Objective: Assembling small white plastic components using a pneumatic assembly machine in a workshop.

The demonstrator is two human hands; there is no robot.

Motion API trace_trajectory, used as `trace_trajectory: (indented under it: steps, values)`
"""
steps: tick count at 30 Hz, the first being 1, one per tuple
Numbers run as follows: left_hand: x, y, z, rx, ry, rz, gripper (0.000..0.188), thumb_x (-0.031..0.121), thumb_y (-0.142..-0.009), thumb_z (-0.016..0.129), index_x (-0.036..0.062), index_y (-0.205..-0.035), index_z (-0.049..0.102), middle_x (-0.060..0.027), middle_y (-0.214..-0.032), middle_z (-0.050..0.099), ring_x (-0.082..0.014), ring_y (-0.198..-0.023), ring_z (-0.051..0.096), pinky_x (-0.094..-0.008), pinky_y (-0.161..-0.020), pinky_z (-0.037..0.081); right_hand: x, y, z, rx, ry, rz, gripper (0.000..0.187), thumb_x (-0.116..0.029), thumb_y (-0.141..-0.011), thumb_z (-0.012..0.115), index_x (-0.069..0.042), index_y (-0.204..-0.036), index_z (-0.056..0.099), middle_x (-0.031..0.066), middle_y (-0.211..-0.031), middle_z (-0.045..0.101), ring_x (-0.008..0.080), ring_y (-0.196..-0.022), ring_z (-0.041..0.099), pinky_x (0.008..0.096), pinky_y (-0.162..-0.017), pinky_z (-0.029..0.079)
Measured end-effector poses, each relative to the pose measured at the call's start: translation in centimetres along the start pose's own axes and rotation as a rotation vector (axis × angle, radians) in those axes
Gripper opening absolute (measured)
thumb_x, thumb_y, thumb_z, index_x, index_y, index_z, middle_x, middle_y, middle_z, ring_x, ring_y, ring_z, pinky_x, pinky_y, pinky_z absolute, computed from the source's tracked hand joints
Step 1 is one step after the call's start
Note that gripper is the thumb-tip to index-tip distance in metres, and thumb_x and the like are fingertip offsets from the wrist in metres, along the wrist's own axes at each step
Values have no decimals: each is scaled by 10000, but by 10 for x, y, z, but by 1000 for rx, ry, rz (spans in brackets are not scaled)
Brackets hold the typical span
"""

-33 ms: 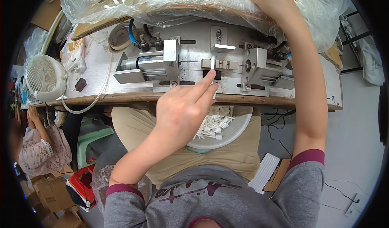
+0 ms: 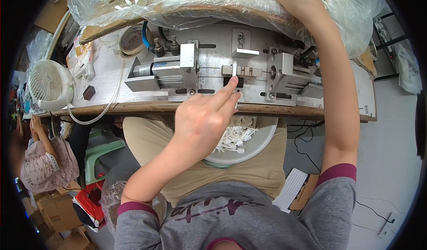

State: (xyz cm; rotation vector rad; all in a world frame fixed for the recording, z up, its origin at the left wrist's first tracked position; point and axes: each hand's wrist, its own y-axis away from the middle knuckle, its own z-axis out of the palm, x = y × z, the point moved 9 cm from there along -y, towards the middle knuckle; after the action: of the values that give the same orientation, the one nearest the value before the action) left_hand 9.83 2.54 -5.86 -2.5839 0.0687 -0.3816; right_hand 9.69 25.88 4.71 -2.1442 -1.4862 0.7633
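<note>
My left hand [image 2: 202, 121] is closed in a pinch on a slim white plastic piece [image 2: 234, 68]. The upper end of that piece rests at a small metal holding block [image 2: 250, 72] in the middle of a metal fixture. My right hand [image 2: 297, 1] reaches to the far edge of the bench, over a plastic-lined cardboard tray [image 2: 249, 11] with white plastic parts. One finger or the thumb shows, pointing left; the other fingers are cut off by the picture's top edge, so its grip cannot be made out.
Metal cylinder units stand left [image 2: 167, 70] and right [image 2: 289, 74] of the block. A bowl [image 2: 262, 145] of white parts rests on my lap. A small fan [image 2: 49, 83] and a tape roll [image 2: 126, 50] are on the left. Another person's sleeve [image 2: 49, 165] shows at far left.
My left hand has shifted very slightly to the right. My right hand has barely moved over the tray.
</note>
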Motion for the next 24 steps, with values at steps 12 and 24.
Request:
trace_trajectory:
  steps: [12,24]
  values:
    - [-1,-11,4,39,7,89,114,131,-715,672,23,-751,683,-219,-1040,723,-238,-548,671,-364,-484,509,-29,33,-8,-203,-49,-17,248,-162,-960,646,-43,-1171,697,71,-1047,653,173,-852,633,296,-785,506]
    - [13,9,31,238,34,-196,93,157,-615,694,65,-604,683,-95,-601,658,-261,-580,684,-398,-470,484,71,43,16,-170,-503,355,360,-238,-996,662,-13,-1278,649,57,-1184,652,131,-1085,587,264,-962,454]
